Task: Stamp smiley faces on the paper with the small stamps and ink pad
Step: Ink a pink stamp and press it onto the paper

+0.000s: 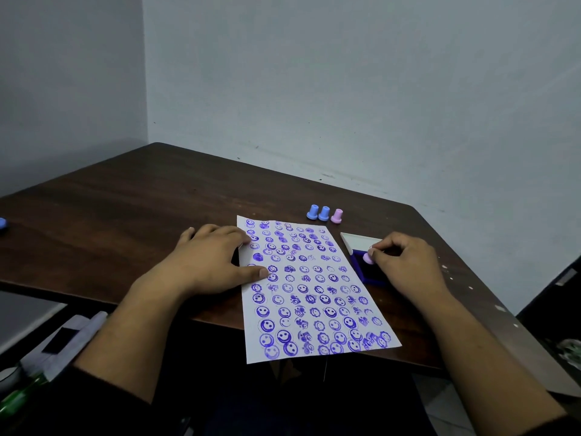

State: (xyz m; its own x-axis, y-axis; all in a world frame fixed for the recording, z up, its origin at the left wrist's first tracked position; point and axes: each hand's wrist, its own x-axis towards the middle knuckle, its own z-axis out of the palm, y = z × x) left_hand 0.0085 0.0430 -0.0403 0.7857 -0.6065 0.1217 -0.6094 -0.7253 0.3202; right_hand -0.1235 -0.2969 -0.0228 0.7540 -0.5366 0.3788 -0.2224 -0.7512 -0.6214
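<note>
The right hand [405, 265] pinches a small pink round stamp [368, 258] between thumb and fingertips, its face down on the dark blue ink pad in its open white-lidded case [358, 247]. The left hand [213, 259] lies flat, fingers straight, pressing the left edge of the white paper sheet covered in purple smiley prints [311, 294]. Two blue stamps [318, 212] and another pink stamp [336, 215] stand beyond the sheet on the dark wooden table [125, 209].

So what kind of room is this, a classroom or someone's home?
Probably a plain room at home, though I can't be sure: a dark wooden table pushed into a corner of bare pale walls, holding only a stamped paper, small stamps and an ink pad.
</note>
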